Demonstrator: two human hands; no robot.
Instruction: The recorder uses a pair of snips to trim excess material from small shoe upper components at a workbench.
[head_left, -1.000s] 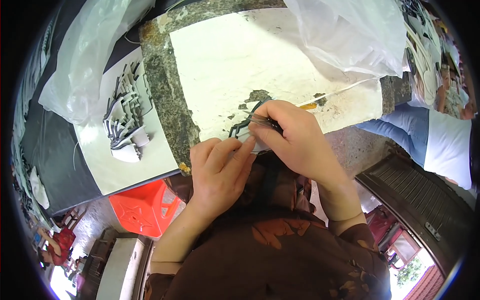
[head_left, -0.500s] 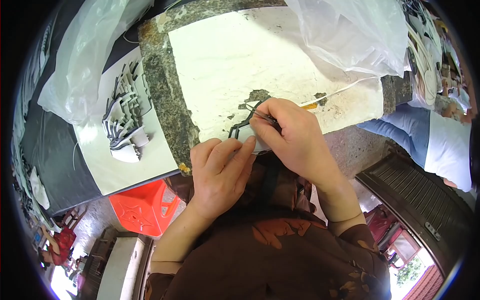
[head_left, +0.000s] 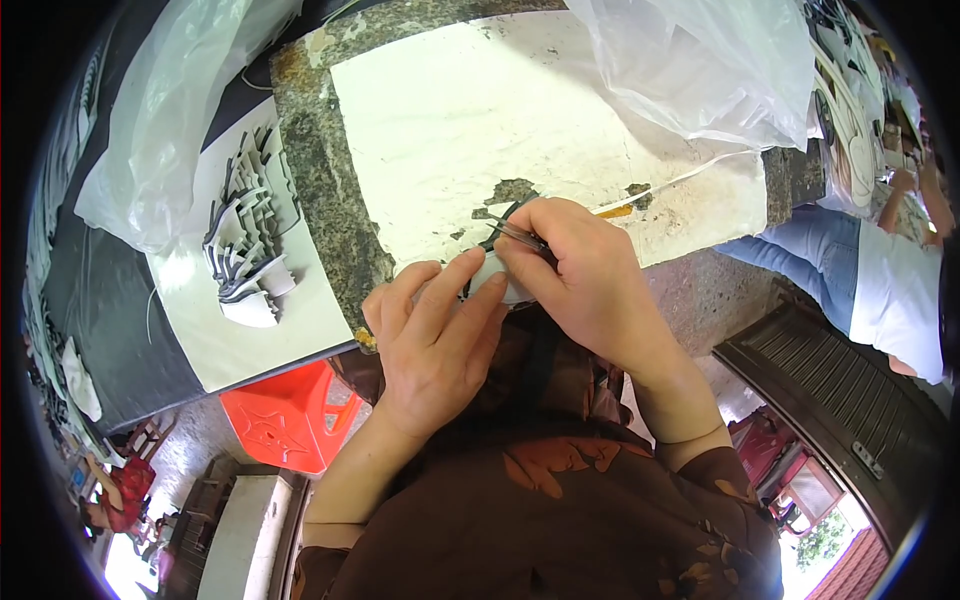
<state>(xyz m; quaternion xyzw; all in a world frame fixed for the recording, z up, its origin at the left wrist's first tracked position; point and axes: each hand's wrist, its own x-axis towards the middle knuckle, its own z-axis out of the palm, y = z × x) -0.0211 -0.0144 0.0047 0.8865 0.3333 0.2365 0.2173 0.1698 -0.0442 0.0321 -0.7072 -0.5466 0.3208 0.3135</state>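
At the near edge of the white-covered board [head_left: 450,110], a small white piece with black edging [head_left: 514,290] lies mostly hidden under my fingers. My left hand [head_left: 432,335] presses and steadies it with the fingertips, the other fingers bent and slightly spread. Closed in a pinch, my right hand [head_left: 580,270] holds a thin dark metal tool [head_left: 515,235] with two pointed tips, like tweezers or small snips. Its tips lie over the black edging. To the left, several similar white pieces with black strips [head_left: 247,235] overlap on a white sheet [head_left: 190,330].
Clear plastic bags lie at the upper left [head_left: 170,130] and upper right [head_left: 710,70]. A white strip [head_left: 690,178] runs across the board's right part. A red plastic stool [head_left: 280,420] stands below the table at left. Another person [head_left: 890,290] is at the right.
My left fingers have spread and moved up a little over the white piece. My right hand has shifted slightly left with the tool. At right, the other person's arms have come into view.
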